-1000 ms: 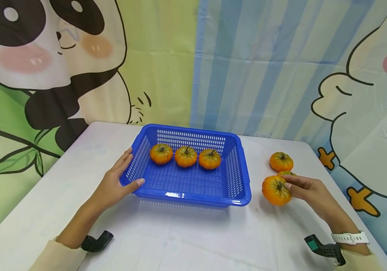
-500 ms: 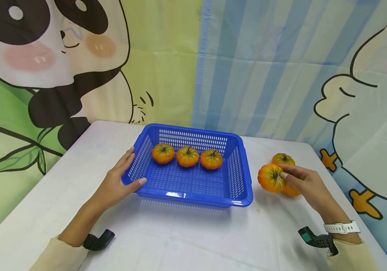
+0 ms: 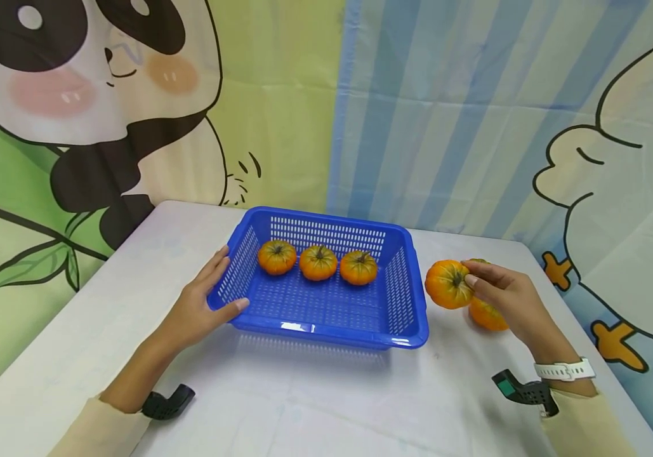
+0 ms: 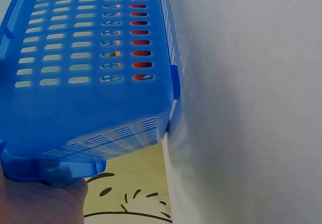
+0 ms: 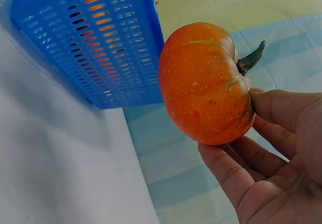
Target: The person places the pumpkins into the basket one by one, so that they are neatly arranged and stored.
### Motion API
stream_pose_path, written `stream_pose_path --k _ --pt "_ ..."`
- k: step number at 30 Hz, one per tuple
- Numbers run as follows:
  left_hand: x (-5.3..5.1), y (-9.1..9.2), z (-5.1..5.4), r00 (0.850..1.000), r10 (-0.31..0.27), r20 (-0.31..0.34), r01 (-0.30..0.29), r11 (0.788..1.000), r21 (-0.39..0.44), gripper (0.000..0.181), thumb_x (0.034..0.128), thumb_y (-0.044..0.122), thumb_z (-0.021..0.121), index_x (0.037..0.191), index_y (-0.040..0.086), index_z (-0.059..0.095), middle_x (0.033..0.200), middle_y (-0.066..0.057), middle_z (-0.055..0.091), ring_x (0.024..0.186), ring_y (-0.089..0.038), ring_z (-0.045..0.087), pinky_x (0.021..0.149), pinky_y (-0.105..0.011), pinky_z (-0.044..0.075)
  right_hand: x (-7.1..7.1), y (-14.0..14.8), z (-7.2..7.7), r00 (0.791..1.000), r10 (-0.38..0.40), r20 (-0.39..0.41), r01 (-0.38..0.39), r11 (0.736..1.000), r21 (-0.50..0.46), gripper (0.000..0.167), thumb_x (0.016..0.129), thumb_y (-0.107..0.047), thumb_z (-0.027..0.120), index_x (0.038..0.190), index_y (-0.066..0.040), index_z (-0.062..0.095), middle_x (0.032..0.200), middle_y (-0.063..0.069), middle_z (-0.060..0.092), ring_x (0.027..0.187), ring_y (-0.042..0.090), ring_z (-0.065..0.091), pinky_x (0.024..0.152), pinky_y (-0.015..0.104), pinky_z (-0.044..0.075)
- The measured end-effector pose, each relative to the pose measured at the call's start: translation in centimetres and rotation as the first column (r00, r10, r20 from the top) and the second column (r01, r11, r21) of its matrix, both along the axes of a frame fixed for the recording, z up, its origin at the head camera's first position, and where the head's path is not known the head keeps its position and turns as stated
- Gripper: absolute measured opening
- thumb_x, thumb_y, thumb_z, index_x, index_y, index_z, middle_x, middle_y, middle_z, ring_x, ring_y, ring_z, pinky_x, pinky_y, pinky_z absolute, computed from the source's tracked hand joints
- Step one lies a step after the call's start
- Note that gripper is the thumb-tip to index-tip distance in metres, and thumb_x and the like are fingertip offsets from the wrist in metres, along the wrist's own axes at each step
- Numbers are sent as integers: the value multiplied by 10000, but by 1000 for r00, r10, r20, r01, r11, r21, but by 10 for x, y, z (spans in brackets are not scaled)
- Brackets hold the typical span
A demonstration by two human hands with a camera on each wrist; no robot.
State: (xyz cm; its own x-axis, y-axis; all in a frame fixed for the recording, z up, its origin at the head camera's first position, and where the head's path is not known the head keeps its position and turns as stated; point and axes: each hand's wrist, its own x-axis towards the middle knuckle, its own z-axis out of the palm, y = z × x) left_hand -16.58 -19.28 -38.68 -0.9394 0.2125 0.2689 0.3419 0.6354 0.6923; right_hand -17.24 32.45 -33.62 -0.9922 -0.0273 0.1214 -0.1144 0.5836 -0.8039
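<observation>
My right hand (image 3: 506, 303) pinches a small orange pumpkin (image 3: 448, 284) between thumb and fingers, just right of the blue basket (image 3: 326, 338). The right wrist view shows the same pumpkin (image 5: 206, 85) raised off the table, its dark stem pointing away from the basket wall (image 5: 146, 78). My left hand (image 3: 197, 304) rests against the basket's left end, thumb on the front rim and fingers along the side. Inside the basket a row of pumpkins (image 3: 318, 263) lies toward the back wall. Partly hidden behind my right hand, another pumpkin (image 3: 487, 315) sits on the table.
A white-covered table (image 3: 303, 400) bears everything. Behind it hangs a printed curtain (image 3: 417, 114) with cartoon animals. One more pumpkin shows only its top edge (image 3: 479, 260) behind my right fingers. Black wrist devices (image 3: 169, 402) sit on both forearms.
My right hand has lifted the pumpkin off the table and carried it up and left toward the basket. The left hand keeps its place on the basket.
</observation>
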Motion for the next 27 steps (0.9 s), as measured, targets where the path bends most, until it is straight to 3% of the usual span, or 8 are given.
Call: stream_pose_path --k 11,18,22,27 --pt "1 -1 0 1000 -5 -8 5 1000 6 921 865 411 709 1542 36 208 1624 -34 101 1463 -330 126 1073 -632 244 -12 -22 16 999 34 4 -34 999 -34 500 971 -373 593 1375 -81 561 1325 137 573 1128 242 585 872 330 519" --pt "0 -2 0 1000 -5 -7 5 1000 11 924 864 419 708 1543 40 209 1624 -31 102 1463 -328 127 1076 -632 241 -22 -41 29 994 103 -26 -105 991 -82 499 953 -381 618 1346 -76 586 1288 119 596 1118 214 589 879 260 516" --pt "0 -2 0 1000 -11 -7 12 1000 18 926 865 423 707 1543 39 207 1624 -26 98 1465 -321 121 1083 -627 231 -28 -53 33 990 140 -26 -143 980 -138 470 950 -343 635 1330 -69 596 1279 115 600 1122 215 592 903 279 508" --pt "0 -2 -1 1000 -22 -16 22 999 29 926 866 415 711 1539 26 208 1624 -35 100 1466 -320 119 1087 -624 223 -35 -66 35 980 193 -39 -196 973 -120 453 972 -304 611 1345 -49 579 1303 134 586 1157 249 577 904 249 498"
